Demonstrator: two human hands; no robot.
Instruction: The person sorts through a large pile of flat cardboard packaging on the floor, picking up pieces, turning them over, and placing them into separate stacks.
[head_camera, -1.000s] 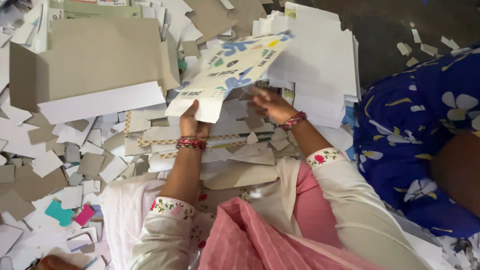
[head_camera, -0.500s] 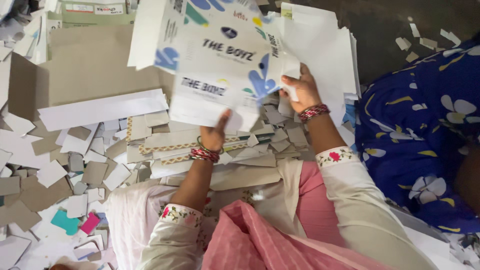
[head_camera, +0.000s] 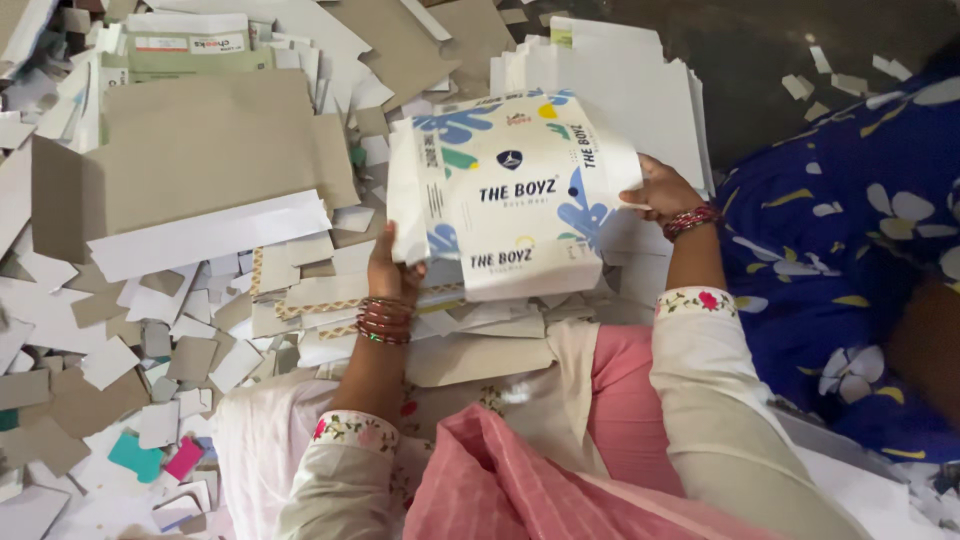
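Both my hands hold up a flat white printed carton sheet (head_camera: 510, 190) with blue, green and yellow shapes on it. My left hand (head_camera: 392, 272) grips its lower left edge from behind, bangles on the wrist. My right hand (head_camera: 662, 190) grips its right edge. The sheet is bent along its folds, with the printed face toward me. Behind it lies a stack of white sheets (head_camera: 640, 95).
A large brown cardboard sheet (head_camera: 200, 160) with a white strip lies at left. Grey and white card scraps (head_camera: 120, 360) cover the floor. A person in blue flowered cloth (head_camera: 850, 250) sits at right. Pink cloth (head_camera: 500, 480) covers my lap.
The printed sheet has come up off the pile and turned face toward me. It has dropped lower and folded in from half a second ago, with both hands gripping its edges.
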